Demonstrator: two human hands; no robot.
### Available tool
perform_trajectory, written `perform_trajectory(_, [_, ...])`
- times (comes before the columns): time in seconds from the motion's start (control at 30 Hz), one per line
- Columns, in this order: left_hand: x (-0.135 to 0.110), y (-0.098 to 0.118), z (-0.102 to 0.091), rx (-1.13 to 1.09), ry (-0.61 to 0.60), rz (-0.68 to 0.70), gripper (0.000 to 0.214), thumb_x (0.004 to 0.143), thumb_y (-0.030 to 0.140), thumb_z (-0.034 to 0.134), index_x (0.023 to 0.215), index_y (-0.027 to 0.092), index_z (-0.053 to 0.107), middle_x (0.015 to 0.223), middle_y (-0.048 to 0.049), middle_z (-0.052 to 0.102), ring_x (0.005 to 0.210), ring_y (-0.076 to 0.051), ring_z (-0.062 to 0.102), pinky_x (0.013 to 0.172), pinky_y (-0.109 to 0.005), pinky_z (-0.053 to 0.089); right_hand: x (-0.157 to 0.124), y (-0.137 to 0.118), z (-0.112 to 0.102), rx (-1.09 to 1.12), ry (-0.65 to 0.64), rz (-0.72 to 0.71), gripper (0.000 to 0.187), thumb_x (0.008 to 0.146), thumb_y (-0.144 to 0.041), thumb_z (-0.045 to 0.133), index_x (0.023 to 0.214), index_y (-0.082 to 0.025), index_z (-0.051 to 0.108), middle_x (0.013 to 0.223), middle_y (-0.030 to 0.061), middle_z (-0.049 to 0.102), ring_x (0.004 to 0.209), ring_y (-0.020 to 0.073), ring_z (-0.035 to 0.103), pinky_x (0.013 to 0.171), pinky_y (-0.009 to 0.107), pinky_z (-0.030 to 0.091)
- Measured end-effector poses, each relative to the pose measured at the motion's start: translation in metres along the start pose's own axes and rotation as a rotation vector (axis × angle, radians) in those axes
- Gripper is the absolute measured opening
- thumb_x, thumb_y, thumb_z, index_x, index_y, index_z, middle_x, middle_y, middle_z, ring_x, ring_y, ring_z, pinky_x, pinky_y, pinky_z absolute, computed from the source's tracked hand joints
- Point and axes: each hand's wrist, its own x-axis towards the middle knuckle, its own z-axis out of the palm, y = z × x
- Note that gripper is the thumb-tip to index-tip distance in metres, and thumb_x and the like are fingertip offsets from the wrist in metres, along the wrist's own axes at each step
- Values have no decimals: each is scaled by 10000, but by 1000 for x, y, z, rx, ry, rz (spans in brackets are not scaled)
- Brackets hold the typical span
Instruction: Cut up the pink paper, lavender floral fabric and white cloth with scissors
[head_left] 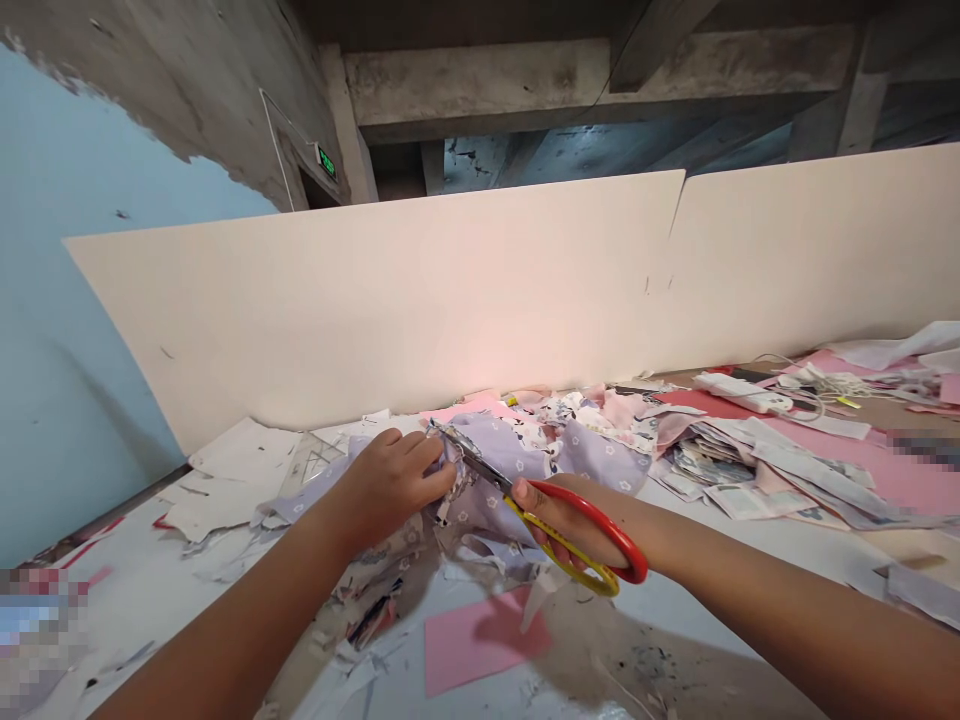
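Note:
Scissors [574,520] with one red and one yellow handle loop are in my right hand [566,525], its fingers wrapped round the handles. Their metal blades point up and left, reaching the cloth beside my left hand. My left hand [397,470] pinches the edge of a lilac cloth [536,455] printed with small white flowers. That cloth lies bunched across the middle of the table, partly hidden by both hands. Just below it is a flat pink rectangular piece [484,640], with a shadow over part of it.
Paper pieces [244,455] and a clear set square [311,462] lie at left. To the right are a pile of cut strips [720,460], a white power strip [742,392] with cords, and pink sheets [885,470]. A tall pale board [450,300] stands along the back.

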Motion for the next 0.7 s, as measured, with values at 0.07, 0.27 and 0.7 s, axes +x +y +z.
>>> perform_trajectory(0.07, [-2, 2, 0, 2, -7, 0, 251, 715, 37, 435, 864, 213, 534, 794, -31, 515, 678, -134, 459, 592, -273, 315, 0, -1, 2, 22, -16, 4, 615, 746, -716, 199, 600, -163, 426, 490, 17, 467, 423, 114, 438, 496, 252, 394])
perform_trajectory(0.27, [-8, 4, 1, 15, 28, 0, 225, 732, 51, 434, 859, 208, 532, 764, -28, 507, 672, -128, 458, 590, -271, 325, -2, -8, 10, 38, -6, 19, 590, 760, -700, 201, 565, -173, 385, 427, -8, 392, 378, 98, 378, 438, 239, 351])
perform_trajectory(0.7, [-24, 10, 4, 12, 163, 13, 212, 734, 48, 434, 843, 204, 527, 724, -11, 502, 641, -111, 447, 572, -255, 346, 2, 5, 13, 216, -115, -8, 623, 726, -729, 232, 665, -156, 470, 533, 12, 505, 470, 116, 498, 493, 227, 417])
